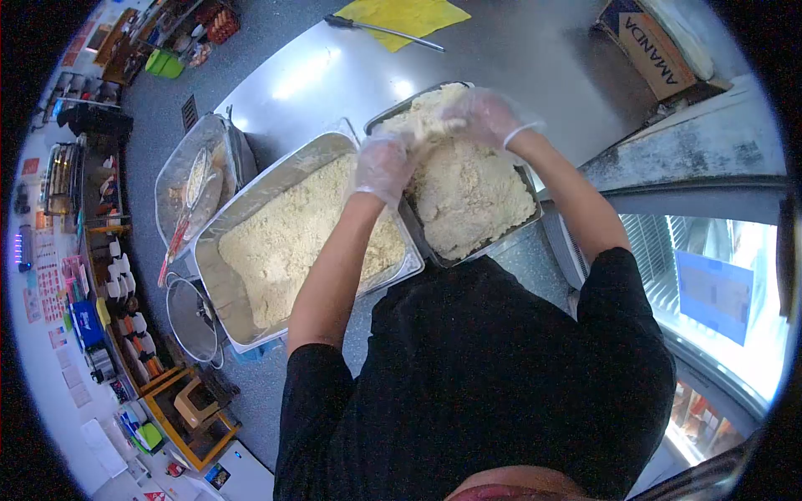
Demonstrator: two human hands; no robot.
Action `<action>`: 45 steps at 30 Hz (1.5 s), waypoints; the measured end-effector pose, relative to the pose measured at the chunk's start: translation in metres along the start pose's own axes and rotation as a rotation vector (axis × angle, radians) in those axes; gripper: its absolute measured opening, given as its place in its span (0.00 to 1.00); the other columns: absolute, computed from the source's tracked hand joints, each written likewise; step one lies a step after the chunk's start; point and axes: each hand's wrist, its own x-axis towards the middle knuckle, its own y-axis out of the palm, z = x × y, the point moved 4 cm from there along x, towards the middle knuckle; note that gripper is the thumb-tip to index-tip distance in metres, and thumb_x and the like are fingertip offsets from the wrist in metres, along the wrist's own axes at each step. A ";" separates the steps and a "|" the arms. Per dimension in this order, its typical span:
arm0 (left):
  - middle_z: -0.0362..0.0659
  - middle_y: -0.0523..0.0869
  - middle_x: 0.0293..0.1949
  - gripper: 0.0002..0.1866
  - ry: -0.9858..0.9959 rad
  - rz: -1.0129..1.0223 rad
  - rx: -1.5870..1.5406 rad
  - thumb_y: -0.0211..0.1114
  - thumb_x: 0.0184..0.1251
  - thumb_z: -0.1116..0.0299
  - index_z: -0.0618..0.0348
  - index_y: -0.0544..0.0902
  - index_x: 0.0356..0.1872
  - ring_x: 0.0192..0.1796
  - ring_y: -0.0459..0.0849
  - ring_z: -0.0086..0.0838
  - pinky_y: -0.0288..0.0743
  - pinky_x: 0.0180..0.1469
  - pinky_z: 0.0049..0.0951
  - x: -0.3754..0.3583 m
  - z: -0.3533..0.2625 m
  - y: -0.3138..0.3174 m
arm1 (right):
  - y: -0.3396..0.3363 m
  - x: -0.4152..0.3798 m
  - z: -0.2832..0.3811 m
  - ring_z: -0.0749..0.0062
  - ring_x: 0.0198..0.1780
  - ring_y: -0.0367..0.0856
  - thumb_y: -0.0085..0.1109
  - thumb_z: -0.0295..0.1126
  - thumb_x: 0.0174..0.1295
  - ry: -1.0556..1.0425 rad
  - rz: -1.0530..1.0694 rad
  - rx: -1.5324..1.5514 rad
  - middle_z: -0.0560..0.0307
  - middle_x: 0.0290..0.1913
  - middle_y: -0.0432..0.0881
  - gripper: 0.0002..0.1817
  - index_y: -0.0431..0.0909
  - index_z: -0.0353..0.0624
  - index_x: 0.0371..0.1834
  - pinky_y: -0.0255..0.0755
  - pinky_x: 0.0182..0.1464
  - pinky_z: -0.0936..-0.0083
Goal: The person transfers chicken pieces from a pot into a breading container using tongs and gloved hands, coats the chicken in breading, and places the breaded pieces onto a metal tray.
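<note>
Both my hands wear clear plastic gloves over a dark rectangular tray (535,219) heaped with pale, flour-coated pieces (472,200). My left hand (386,165) is at the tray's left edge, beside a large metal pan (219,288) of pale flour or breading (292,238). My right hand (484,117) hovers over the tray's far end, smeared by motion. Between the hands is a blurred, pale coated clump (439,125). The fingers of both hands are too blurred to show whether they grip it.
A steel table (292,83) carries a yellow cloth (409,18) and a long thin tool (393,33). Left of the pan are a clear tub (171,163) with a strainer (196,179) and a round wire-rimmed sieve (190,317). An AMANDA box (652,54) stands at the right.
</note>
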 end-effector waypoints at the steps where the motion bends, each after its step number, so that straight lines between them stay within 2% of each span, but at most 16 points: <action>1: 0.51 0.85 0.35 0.18 -0.004 0.000 0.001 0.60 0.60 0.54 0.56 0.82 0.45 0.39 0.83 0.41 0.74 0.46 0.39 -0.001 0.002 0.012 | 0.010 -0.011 -0.006 0.58 0.52 0.78 0.57 0.42 0.60 -0.055 0.028 -0.082 0.55 0.50 0.80 0.14 0.80 0.55 0.48 0.71 0.55 0.64; 5: 0.52 0.84 0.39 0.13 0.276 -0.102 0.061 0.57 0.60 0.64 0.52 0.81 0.44 0.49 0.80 0.42 0.67 0.59 0.42 -0.019 0.005 0.036 | 0.006 -0.040 -0.023 0.60 0.57 0.74 0.51 0.41 0.64 -0.160 -0.014 -0.028 0.53 0.54 0.78 0.14 0.79 0.53 0.49 0.66 0.60 0.64; 8: 0.50 0.82 0.40 0.17 -0.048 -0.024 -0.093 0.51 0.66 0.57 0.58 0.78 0.45 0.47 0.79 0.43 0.66 0.57 0.44 -0.006 -0.009 0.028 | 0.010 -0.023 -0.037 0.54 0.60 0.71 0.41 0.48 0.68 -0.064 -0.228 0.258 0.52 0.56 0.76 0.20 0.76 0.56 0.55 0.64 0.62 0.61; 10: 0.55 0.70 0.62 0.27 -0.036 -0.135 -0.367 0.49 0.66 0.56 0.60 0.65 0.62 0.63 0.68 0.52 0.49 0.71 0.47 0.005 -0.039 0.014 | 0.028 -0.010 -0.027 0.54 0.62 0.69 0.38 0.48 0.69 0.056 -0.150 0.164 0.53 0.59 0.74 0.22 0.74 0.55 0.58 0.61 0.65 0.62; 14: 0.57 0.50 0.72 0.40 0.146 -0.063 -0.052 0.41 0.68 0.45 0.67 0.47 0.71 0.74 0.45 0.51 0.39 0.73 0.44 0.010 -0.059 0.058 | 0.059 -0.020 -0.028 0.55 0.64 0.67 0.35 0.50 0.69 0.154 -0.091 0.084 0.52 0.66 0.67 0.25 0.68 0.53 0.64 0.55 0.68 0.64; 17: 0.57 0.49 0.72 0.41 0.165 -0.090 -0.240 0.42 0.68 0.44 0.65 0.46 0.71 0.74 0.45 0.49 0.36 0.74 0.42 0.007 -0.055 0.056 | 0.082 -0.020 -0.042 0.55 0.66 0.65 0.36 0.51 0.69 0.065 0.001 0.032 0.51 0.66 0.67 0.26 0.67 0.52 0.65 0.57 0.67 0.65; 21: 0.58 0.57 0.69 0.37 0.117 -0.218 -0.295 0.45 0.68 0.48 0.67 0.56 0.68 0.73 0.52 0.48 0.42 0.73 0.40 -0.014 -0.037 0.028 | 0.033 -0.015 -0.012 0.58 0.67 0.64 0.45 0.45 0.67 0.211 -0.182 0.288 0.53 0.63 0.71 0.24 0.69 0.51 0.63 0.58 0.66 0.64; 24: 0.55 0.79 0.52 0.20 0.006 -0.551 -0.763 0.57 0.65 0.61 0.68 0.77 0.49 0.56 0.76 0.46 0.65 0.62 0.40 -0.065 0.030 -0.006 | 0.037 -0.021 0.014 0.60 0.63 0.68 0.50 0.41 0.65 0.084 -0.377 0.311 0.52 0.59 0.75 0.21 0.72 0.48 0.60 0.60 0.65 0.64; 26: 0.56 0.84 0.37 0.14 0.016 -0.716 -0.267 0.56 0.64 0.63 0.64 0.83 0.37 0.42 0.82 0.50 0.72 0.51 0.44 -0.109 0.104 0.008 | 0.034 -0.026 0.038 0.61 0.60 0.72 0.53 0.39 0.64 -0.011 -0.437 0.253 0.51 0.57 0.76 0.20 0.73 0.46 0.58 0.62 0.64 0.64; 27: 0.57 0.84 0.35 0.16 -0.384 -0.484 -0.399 0.54 0.66 0.62 0.65 0.83 0.33 0.40 0.82 0.51 0.72 0.49 0.45 -0.116 0.159 0.034 | 0.029 -0.027 0.062 0.61 0.57 0.74 0.54 0.38 0.63 -0.092 -0.414 0.213 0.50 0.56 0.77 0.20 0.74 0.45 0.57 0.63 0.63 0.66; 30: 0.58 0.84 0.37 0.31 -0.704 -0.010 -0.300 0.50 0.65 0.42 0.66 0.84 0.35 0.43 0.83 0.51 0.71 0.47 0.45 -0.158 0.279 0.088 | 0.023 -0.022 0.127 0.61 0.51 0.78 0.57 0.38 0.60 -0.038 -0.190 0.667 0.49 0.54 0.78 0.21 0.75 0.43 0.56 0.66 0.62 0.68; 33: 0.57 0.82 0.45 0.35 -0.824 0.280 -0.338 0.48 0.65 0.38 0.63 0.77 0.53 0.51 0.80 0.47 0.73 0.50 0.40 -0.156 0.244 0.055 | 0.040 -0.002 0.184 0.60 0.52 0.78 0.58 0.41 0.60 -0.091 -0.115 0.725 0.48 0.54 0.78 0.24 0.73 0.40 0.57 0.67 0.61 0.68; 36: 0.57 0.79 0.53 0.43 -0.829 0.323 -0.583 0.50 0.58 0.31 0.65 0.76 0.55 0.56 0.78 0.43 0.67 0.58 0.37 -0.149 0.228 0.039 | 0.066 0.013 0.212 0.55 0.58 0.74 0.58 0.45 0.58 0.180 0.042 0.973 0.42 0.56 0.76 0.29 0.71 0.36 0.58 0.64 0.63 0.67; 39: 0.55 0.76 0.58 0.39 -0.607 0.296 -0.807 0.53 0.60 0.35 0.61 0.76 0.57 0.59 0.75 0.38 0.61 0.64 0.33 -0.144 0.235 0.075 | 0.138 0.045 0.203 0.52 0.64 0.68 0.55 0.49 0.58 0.302 -0.158 0.588 0.38 0.60 0.71 0.33 0.69 0.34 0.60 0.60 0.65 0.66; 42: 0.55 0.78 0.55 0.36 -0.543 0.445 -1.190 0.60 0.56 0.39 0.62 0.79 0.54 0.57 0.76 0.34 0.64 0.61 0.32 -0.133 0.221 0.108 | 0.199 0.062 0.191 0.52 0.66 0.64 0.47 0.50 0.64 0.501 0.245 0.362 0.38 0.65 0.66 0.32 0.65 0.38 0.64 0.57 0.66 0.65; 45: 0.55 0.79 0.54 0.37 -0.467 0.432 -1.191 0.68 0.49 0.43 0.65 0.79 0.52 0.56 0.76 0.34 0.64 0.60 0.31 -0.127 0.207 0.131 | 0.211 0.056 0.185 0.57 0.63 0.68 0.44 0.51 0.65 0.666 0.148 0.711 0.42 0.61 0.71 0.31 0.67 0.38 0.63 0.62 0.61 0.67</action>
